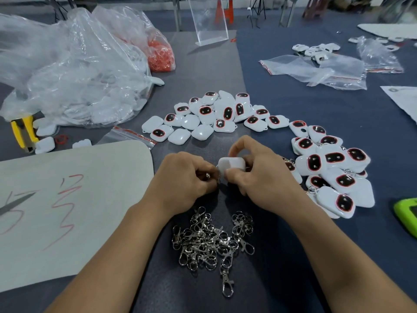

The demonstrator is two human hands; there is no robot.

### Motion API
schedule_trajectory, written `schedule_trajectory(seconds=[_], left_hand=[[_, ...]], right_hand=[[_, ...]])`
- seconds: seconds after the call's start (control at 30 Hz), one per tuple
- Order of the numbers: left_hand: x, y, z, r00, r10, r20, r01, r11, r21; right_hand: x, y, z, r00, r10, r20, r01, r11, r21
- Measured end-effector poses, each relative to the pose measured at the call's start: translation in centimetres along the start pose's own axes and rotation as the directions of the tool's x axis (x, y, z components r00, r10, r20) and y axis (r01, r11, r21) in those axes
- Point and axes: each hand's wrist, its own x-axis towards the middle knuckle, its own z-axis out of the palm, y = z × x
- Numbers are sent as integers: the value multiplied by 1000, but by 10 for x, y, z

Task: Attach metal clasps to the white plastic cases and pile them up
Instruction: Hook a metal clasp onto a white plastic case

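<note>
The right hand [261, 177] holds 1 white plastic case [232, 164] just above the table [282, 105], its grip curled around the case. The left hand [185, 177] pinches 1 metal clasp [208, 175] in a narrow grip at the case's left edge. A heap of loose clasps [209, 240] lies near the wrists. The piled cases [331, 170] lie to the right, and the spread cases [209, 116] lie beyond the hands.

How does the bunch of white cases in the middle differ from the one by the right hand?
The middle bunch lies spread out, mostly flat; the right bunch is heaped, cases overlapping. Metal rings show among the right bunch; none are visible on the middle bunch. Both hold the same white cases, many showing a dark red-rimmed oval.
</note>
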Motion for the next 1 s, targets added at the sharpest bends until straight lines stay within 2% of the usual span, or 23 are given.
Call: schedule_trajectory(seconds=[0.2, 0.5, 0.67, 0.9, 1.0], left_hand=[[-1, 0, 1, 1000, 14, 0, -14, 1000, -6], [-3, 4, 2, 1000, 4, -26, -4, 1000, 5], [-2, 2, 0, 1000, -24, -20, 24, 1000, 5], [-1, 2, -1, 998, -60, -33, 60, 998, 4], [0, 5, -1, 996, -81, -38, 80, 997, -6]], right_hand=[[1, 4, -5, 1000, 2, 13, -3, 995, 95], [-1, 0, -5, 999, -30, -27, 29, 999, -42], [-1, -4, -6, 999, -30, 17, 30, 1000, -6], [1, -3, -3, 1000, -27, 5, 27, 999, -26], [0, 0, 1, 1000, 7, -3, -7, 999, 39]])
